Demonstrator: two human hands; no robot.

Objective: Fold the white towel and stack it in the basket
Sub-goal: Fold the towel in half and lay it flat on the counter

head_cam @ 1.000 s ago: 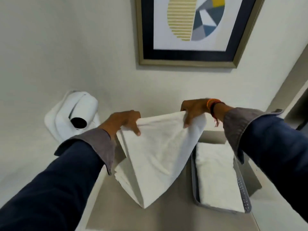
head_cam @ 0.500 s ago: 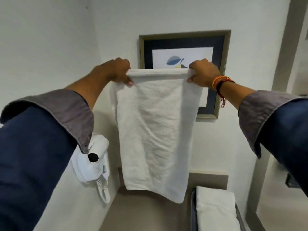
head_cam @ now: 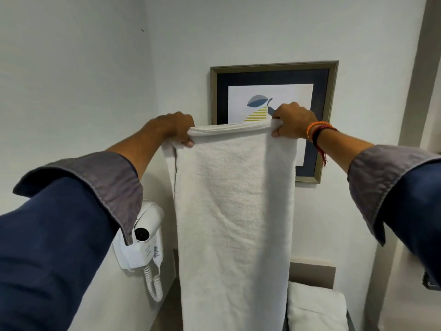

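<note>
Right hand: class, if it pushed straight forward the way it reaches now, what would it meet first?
Probably the framed picture on the wall: the right hand, gripping the white towel, sits in front of it. The gap between them is unclear.

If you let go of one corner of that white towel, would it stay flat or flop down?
It would probably flop. The towel hangs limp between the left hand and right hand, so it looks soft, not stiff. Its top edge sags slightly, hinting at some weight. The fuzzy cloth likely won't slip from the fingers.
</note>
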